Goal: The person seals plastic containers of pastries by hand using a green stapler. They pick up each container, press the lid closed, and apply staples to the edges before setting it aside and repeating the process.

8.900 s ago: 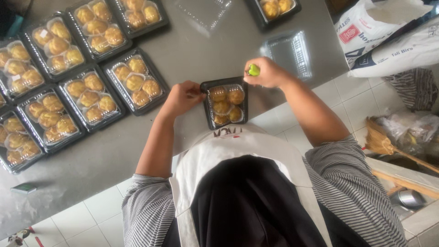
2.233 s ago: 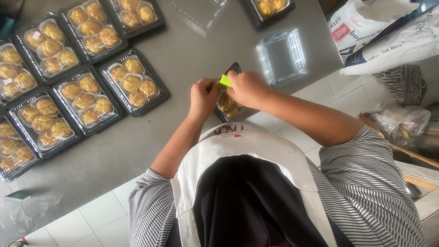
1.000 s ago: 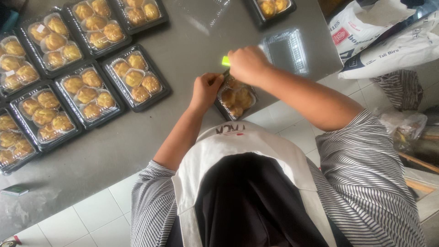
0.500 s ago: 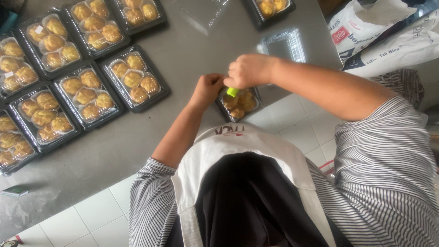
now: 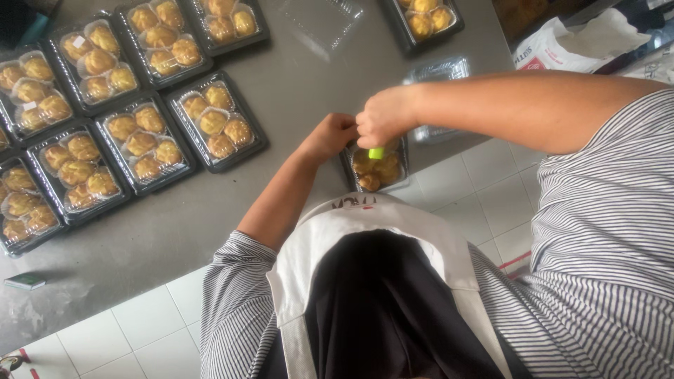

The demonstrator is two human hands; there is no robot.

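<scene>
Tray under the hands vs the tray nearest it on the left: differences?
The pastry tray under the hands sits at the steel table's near edge, mostly hidden by the left hand and the right hand, which grips a small green object. The neighbouring tray lies further in among other trays, untouched and in full view, showing six pastries. Both are dark trays of golden pastries.
</scene>
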